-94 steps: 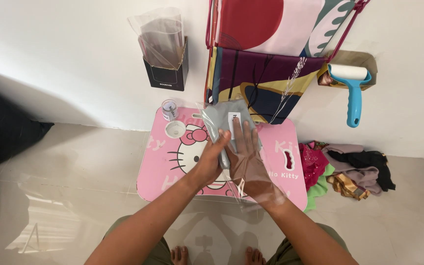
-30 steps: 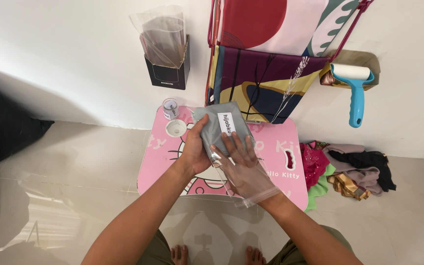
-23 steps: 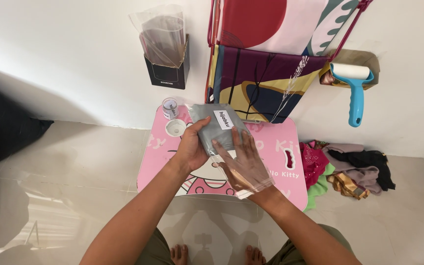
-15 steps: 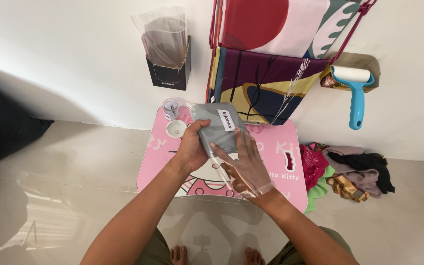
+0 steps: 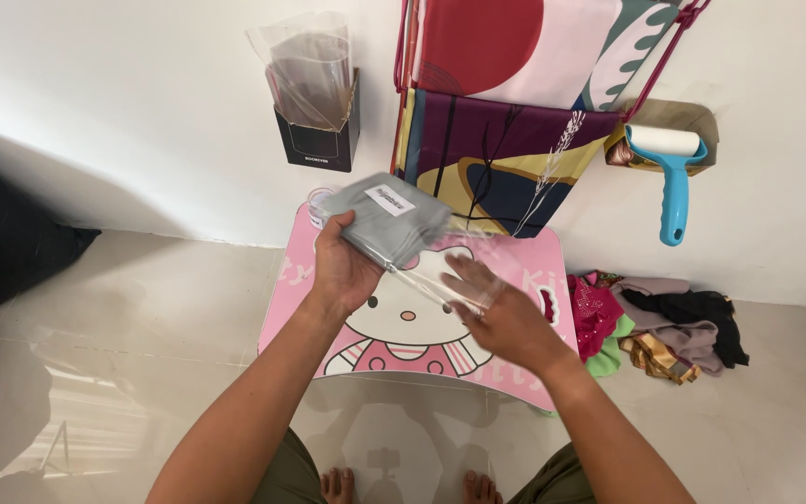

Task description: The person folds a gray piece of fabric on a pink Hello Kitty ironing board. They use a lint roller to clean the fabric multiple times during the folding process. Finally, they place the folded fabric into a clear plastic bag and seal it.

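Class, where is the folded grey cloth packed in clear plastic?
The folded grey cloth is centre frame, held by the left hand above the pink table.

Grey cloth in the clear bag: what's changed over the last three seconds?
The right hand came off the grey cloth, sliding down toward the bag's open end, fingers now blurred. The left hand kept its grip on the cloth, which sits a little higher and further left over the pink table. The lint roller and the clothes pile have not moved.
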